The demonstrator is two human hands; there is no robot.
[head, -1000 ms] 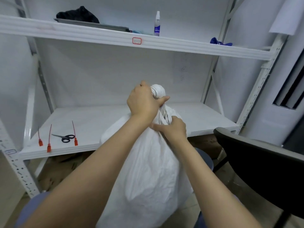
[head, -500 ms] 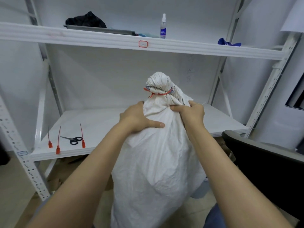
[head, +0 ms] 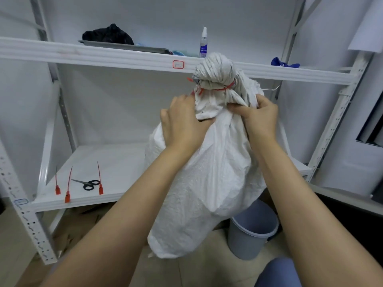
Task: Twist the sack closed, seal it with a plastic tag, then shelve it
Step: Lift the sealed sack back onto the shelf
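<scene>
We hold the white woven sack [head: 207, 172] upright, long axis vertical, twisted neck topmost. Our left hand [head: 182, 123] and right hand [head: 259, 117] each grip clenched fabric just below the red plastic tag [head: 219, 89].

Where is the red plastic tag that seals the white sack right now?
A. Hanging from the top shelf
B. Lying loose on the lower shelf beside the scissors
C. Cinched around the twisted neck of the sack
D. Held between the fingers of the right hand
C: the red tag circles the twisted neck of the sack, just above where the left hand and right hand grip it.

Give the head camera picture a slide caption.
Both hands lift white woven sack, neck sealed with red plastic tag.
</scene>
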